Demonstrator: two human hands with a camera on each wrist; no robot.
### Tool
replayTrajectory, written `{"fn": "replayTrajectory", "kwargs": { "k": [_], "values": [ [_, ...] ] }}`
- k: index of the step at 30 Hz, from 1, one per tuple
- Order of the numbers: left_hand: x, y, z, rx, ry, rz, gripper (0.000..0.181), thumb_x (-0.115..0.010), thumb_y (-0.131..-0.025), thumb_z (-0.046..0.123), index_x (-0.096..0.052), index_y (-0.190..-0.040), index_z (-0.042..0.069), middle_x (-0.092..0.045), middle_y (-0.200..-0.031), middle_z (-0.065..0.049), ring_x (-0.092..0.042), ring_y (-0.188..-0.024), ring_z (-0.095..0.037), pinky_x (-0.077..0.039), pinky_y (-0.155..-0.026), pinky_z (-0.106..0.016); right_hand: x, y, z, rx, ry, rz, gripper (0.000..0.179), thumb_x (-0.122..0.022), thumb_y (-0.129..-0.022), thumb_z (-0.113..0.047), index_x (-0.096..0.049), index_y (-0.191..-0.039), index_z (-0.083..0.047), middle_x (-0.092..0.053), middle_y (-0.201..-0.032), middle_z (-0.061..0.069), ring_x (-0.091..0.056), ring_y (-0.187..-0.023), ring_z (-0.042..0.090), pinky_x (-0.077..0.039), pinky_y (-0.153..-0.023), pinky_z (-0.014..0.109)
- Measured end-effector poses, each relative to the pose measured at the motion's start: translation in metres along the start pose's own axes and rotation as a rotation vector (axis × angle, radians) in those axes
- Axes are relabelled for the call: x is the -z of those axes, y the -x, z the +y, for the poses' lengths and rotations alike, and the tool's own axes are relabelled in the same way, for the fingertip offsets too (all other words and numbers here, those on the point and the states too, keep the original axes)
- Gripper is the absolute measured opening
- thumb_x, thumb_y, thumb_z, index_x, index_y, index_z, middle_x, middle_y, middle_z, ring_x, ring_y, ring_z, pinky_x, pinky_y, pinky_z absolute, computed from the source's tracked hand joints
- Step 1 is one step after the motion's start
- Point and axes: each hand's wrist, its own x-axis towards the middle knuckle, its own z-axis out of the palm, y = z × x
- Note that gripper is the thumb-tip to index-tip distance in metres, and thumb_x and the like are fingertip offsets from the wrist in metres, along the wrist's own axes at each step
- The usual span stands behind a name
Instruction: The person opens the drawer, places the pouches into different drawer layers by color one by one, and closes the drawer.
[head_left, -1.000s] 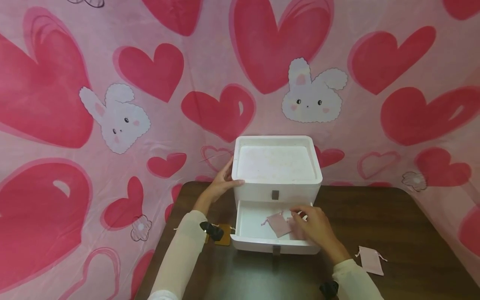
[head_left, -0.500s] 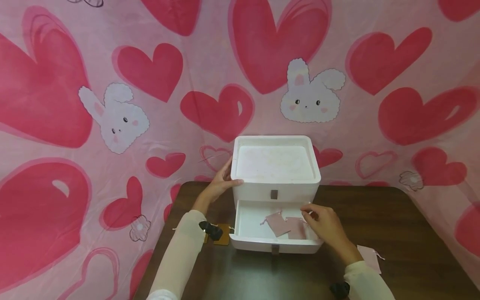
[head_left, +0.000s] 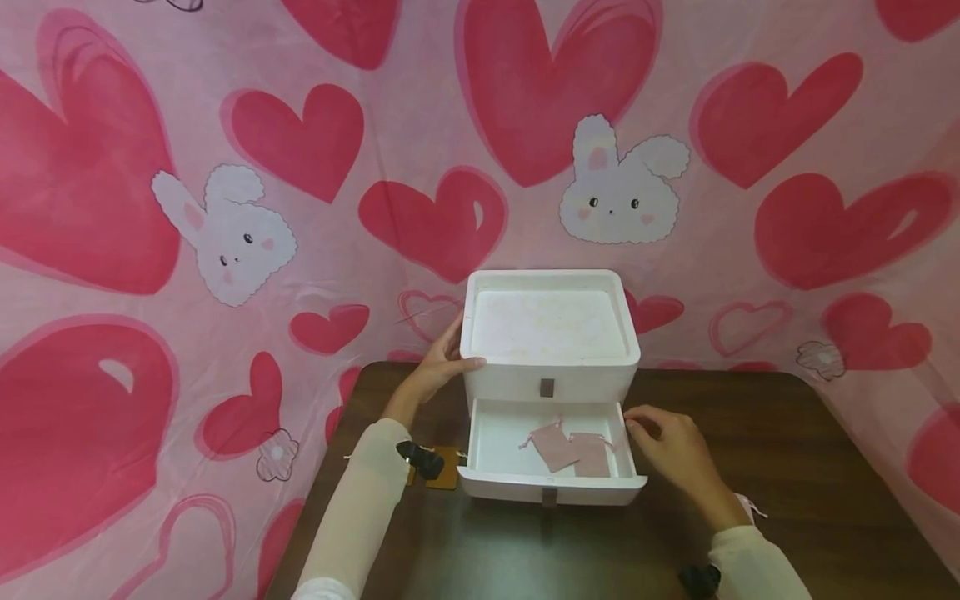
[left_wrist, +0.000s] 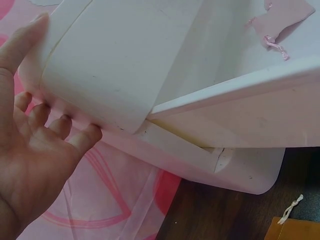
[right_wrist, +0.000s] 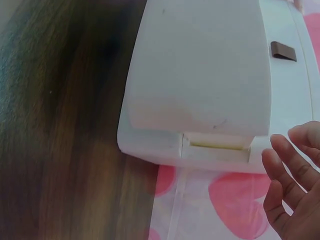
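Note:
A white two-drawer storage box (head_left: 551,325) stands at the back of the table, its lower drawer (head_left: 498,486) pulled out. Two pink drawstring pouches, a left one (head_left: 553,447) and a right one (head_left: 592,458), lie flat inside, slightly overlapping. My left hand (head_left: 438,367) grips the box's left front corner, thumb on the front and fingers along the side. In the left wrist view, the fingertips of this hand (left_wrist: 35,150) press the box wall. Beside the drawer's right wall is my right hand (head_left: 675,446), fingers loosely bent. The right wrist view shows that hand (right_wrist: 297,185) holding nothing.
Another pink pouch (head_left: 750,505) lies on the dark wooden table (head_left: 817,467), mostly hidden behind my right wrist. Left of the drawer, a mustard-brown pouch (head_left: 447,469) is partly covered by my left forearm. A pink heart-print cloth (head_left: 427,125) hangs behind the table.
My right hand has moved out of the drawer to the right, uncovering the right pouch, which stays lying inside. My left hand keeps its hold on the box.

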Motion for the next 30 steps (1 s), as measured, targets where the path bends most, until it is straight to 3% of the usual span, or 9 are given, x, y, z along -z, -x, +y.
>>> {"fn": "replayTrajectory", "kwargs": {
  "k": [8,19,30],
  "values": [
    [-0.001,0.001,0.001,0.002,0.008,-0.006,0.101,-0.075,-0.088,0.007,-0.013,-0.165,0.030,-0.021,-0.172,-0.007,-0.030,-0.154,-0.035,-0.034,-0.122,-0.056,0.006,0.006,0.008,0.004,0.006,0.023,0.011,-0.074,-0.088,-0.006,-0.077,-0.098,-0.009,-0.078,-0.090,0.012,-0.037,-0.055,0.001,-0.034,-0.050,0.022],
    [0.001,-0.001,-0.001,-0.009,0.035,-0.022,0.103,-0.074,-0.087,0.002,-0.011,-0.165,0.025,-0.020,-0.172,-0.007,-0.031,-0.153,-0.034,-0.032,-0.123,-0.054,0.010,0.009,0.017,0.021,0.030,0.061,0.010,-0.075,-0.086,-0.007,-0.078,-0.095,-0.011,-0.079,-0.091,0.012,-0.036,-0.057,-0.002,-0.033,-0.054,0.023],
    [0.002,-0.002,-0.002,-0.012,0.037,-0.027,0.102,-0.073,-0.088,0.002,-0.011,-0.165,0.027,-0.019,-0.172,-0.006,-0.031,-0.154,-0.035,-0.032,-0.123,-0.055,0.018,0.017,0.029,-0.015,0.044,0.078,0.011,-0.075,-0.089,-0.012,-0.078,-0.099,-0.011,-0.077,-0.088,0.013,-0.021,-0.048,-0.003,-0.028,-0.051,0.024]
  ]
}}
